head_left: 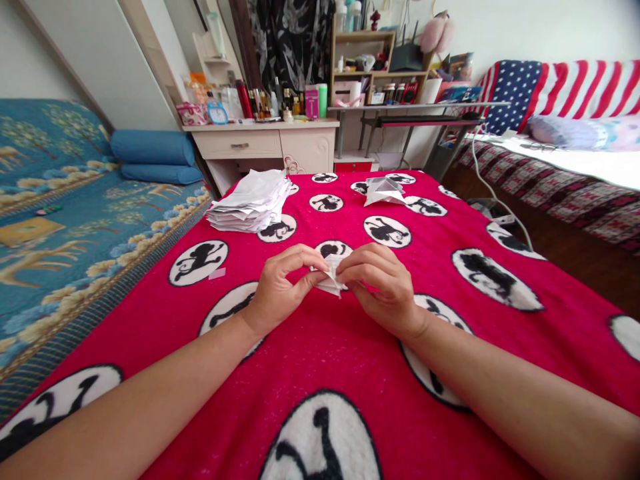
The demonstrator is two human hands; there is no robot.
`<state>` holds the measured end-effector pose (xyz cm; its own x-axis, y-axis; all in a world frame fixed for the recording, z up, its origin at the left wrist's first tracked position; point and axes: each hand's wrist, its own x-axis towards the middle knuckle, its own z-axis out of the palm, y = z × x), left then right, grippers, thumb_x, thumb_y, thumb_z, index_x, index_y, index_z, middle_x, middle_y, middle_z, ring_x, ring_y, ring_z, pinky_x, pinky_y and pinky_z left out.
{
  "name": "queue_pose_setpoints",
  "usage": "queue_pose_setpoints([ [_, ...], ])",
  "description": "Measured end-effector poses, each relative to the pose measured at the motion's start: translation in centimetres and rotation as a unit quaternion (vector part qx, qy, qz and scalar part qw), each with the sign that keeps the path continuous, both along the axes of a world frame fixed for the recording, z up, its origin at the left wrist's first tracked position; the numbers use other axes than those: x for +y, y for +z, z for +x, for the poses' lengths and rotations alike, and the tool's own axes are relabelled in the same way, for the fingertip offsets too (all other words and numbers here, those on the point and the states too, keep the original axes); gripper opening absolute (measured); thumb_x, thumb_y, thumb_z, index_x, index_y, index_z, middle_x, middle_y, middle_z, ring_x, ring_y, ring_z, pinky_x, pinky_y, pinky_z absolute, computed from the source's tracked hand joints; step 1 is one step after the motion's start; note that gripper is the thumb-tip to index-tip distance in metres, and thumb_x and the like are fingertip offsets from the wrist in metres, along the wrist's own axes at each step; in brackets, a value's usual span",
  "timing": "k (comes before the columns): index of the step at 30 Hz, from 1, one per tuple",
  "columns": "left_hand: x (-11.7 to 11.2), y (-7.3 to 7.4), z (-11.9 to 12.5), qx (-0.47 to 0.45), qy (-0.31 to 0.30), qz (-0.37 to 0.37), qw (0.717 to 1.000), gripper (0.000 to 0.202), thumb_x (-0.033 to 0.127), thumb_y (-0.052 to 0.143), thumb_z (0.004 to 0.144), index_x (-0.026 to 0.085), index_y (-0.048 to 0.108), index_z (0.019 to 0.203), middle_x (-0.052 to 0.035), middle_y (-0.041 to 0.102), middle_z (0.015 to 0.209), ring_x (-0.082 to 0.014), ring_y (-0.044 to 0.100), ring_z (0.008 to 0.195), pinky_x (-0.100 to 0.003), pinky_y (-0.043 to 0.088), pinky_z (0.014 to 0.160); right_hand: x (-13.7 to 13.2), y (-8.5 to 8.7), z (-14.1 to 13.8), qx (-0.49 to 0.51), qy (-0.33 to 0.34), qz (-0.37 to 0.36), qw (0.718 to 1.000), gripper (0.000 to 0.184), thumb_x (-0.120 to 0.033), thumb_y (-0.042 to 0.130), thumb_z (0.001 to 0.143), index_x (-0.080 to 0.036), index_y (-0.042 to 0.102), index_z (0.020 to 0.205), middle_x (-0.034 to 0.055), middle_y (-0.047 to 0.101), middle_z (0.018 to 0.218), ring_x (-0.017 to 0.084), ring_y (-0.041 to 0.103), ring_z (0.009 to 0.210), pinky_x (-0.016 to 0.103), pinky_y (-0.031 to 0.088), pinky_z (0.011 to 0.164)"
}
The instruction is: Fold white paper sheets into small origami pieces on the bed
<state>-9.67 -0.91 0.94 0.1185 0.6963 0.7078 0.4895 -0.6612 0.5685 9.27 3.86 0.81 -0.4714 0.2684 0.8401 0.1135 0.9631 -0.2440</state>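
Note:
Between my two hands is a small folded piece of white paper (331,275), held just over the red cloth (320,353). My left hand (286,285) pinches its left side between thumb and fingers. On the opposite side, my right hand (379,283) grips the paper with its fingertips, which cover part of it. A thick stack of white paper sheets (253,200) lies beyond my left hand. Past my right hand stands a folded paper piece (385,191) with pointed corners.
A small pale scrap (217,273) lies on the cloth at the left. Behind the cloth are a white dresser (255,143) crowded with bottles and a desk with shelves (383,73). A blue patterned sofa (65,220) flanks the left side, and a bed (565,167) stands at right.

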Motion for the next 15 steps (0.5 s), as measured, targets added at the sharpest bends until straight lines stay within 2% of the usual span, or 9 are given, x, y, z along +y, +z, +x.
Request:
queue_pose_setpoints([
  [9, -0.20, 0.30, -0.16, 0.004, 0.044, 0.061, 0.997, 0.003, 0.015, 0.063, 0.083, 0.018, 0.063, 0.083, -0.0046, 0.067, 0.088, -0.0146, 0.063, 0.087, -0.030, 0.049, 0.083, 0.28, -0.39, 0.01, -0.018, -0.015, 0.007, 1.000, 0.019, -0.010, 0.056, 0.085, -0.024, 0.066, 0.092, 0.0036, 0.069, 0.087, 0.018, 0.059, 0.082, 0.034, 0.043, 0.073],
  [15, -0.35, 0.19, -0.15, 0.026, 0.035, 0.067, 0.997, 0.002, 0.016, 0.062, 0.084, 0.018, 0.062, 0.083, -0.0055, 0.067, 0.090, -0.0154, 0.063, 0.089, -0.030, 0.049, 0.083, 0.12, -0.22, -0.13, -0.058, 0.039, -0.022, 0.997, 0.017, -0.009, 0.051, 0.087, -0.023, 0.061, 0.090, 0.0029, 0.070, 0.092, 0.018, 0.061, 0.091, 0.035, 0.043, 0.081],
])
